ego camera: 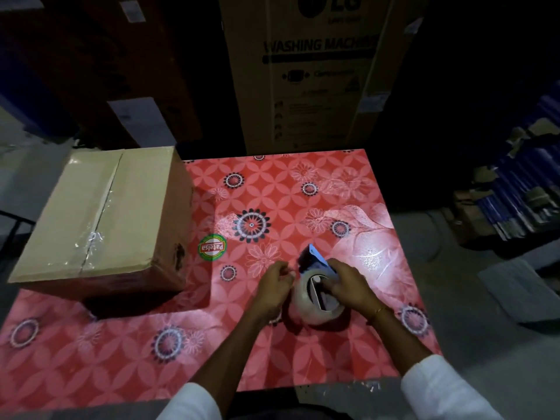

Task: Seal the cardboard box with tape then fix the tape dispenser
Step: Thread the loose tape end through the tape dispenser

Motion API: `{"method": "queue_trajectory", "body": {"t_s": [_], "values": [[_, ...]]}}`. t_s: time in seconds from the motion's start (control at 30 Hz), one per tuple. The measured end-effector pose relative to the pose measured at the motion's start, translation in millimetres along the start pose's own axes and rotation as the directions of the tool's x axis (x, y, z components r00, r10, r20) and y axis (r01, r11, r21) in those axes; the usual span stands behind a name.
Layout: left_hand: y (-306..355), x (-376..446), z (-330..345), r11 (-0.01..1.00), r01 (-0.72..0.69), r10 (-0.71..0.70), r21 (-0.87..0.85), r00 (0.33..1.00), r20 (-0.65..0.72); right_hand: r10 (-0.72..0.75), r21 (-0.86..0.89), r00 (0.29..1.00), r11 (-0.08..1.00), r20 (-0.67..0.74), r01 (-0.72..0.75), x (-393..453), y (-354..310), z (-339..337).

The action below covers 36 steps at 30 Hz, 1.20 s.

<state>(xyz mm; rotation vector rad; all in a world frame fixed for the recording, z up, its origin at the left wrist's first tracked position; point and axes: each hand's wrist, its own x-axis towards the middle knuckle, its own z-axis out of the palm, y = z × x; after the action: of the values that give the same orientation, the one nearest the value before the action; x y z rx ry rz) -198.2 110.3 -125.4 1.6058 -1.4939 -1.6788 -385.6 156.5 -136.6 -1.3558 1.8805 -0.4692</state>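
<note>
A brown cardboard box [100, 213] sits at the table's left side, flaps closed, with clear shiny tape running along its centre seam. Near the table's front middle lies the tape dispenser [315, 265], dark blue with a big roll of clear tape [306, 307] mounted on it. My right hand [348, 283] grips the dispenser body from the right, fingers over the roll's core. My left hand [272, 286] is at the roll's left edge, fingers pinched together near the dispenser's front; whether it pinches the tape end is unclear.
The table [303, 192] wears a red floral cover with a round green sticker [212, 247]. A tall washing machine carton [315, 71] stands behind it. Stacked blue items [521, 183] lie on the floor to the right.
</note>
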Motion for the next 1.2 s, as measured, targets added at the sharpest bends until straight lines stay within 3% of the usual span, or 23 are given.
{"method": "queue_trajectory", "body": {"t_s": [0.1,0.17,0.3,0.53,0.7,0.93,1.07,1.2], "values": [[0,-2,-8,0.965,0.119,-0.104,-0.235,0.992,0.073,-0.026,0.437,0.995,0.899,0.093,-0.017,-6,-1,11],[-4,-4,-14,0.924,0.157,-0.11,-0.348,0.983,0.15,-0.028,0.533,0.989,0.844,0.142,-0.053,-11,-2,22],[-21,-9,-20,0.908,0.157,-0.085,-0.388,0.977,0.198,-0.053,0.593,0.982,0.803,0.183,-0.068,-20,-5,39],[-29,-18,-25,0.911,0.135,-0.072,-0.39,0.982,0.172,-0.11,0.54,0.955,0.839,0.277,-0.059,-22,-13,35],[-27,-21,-30,0.94,0.154,-0.102,-0.305,0.978,0.182,-0.037,0.667,0.962,0.728,0.269,-0.158,-11,-18,23],[-25,-27,-31,0.947,0.221,-0.167,-0.232,0.958,0.232,-0.12,0.393,0.989,0.916,0.081,0.079,-7,-32,30],[-24,-30,-30,0.948,0.237,-0.183,-0.213,0.952,0.247,-0.126,0.333,0.992,0.936,0.013,0.114,-5,-35,32],[-23,-33,-29,0.923,0.233,-0.155,-0.306,0.954,0.258,-0.144,0.279,0.989,0.951,0.032,0.129,-6,-40,29]]}}
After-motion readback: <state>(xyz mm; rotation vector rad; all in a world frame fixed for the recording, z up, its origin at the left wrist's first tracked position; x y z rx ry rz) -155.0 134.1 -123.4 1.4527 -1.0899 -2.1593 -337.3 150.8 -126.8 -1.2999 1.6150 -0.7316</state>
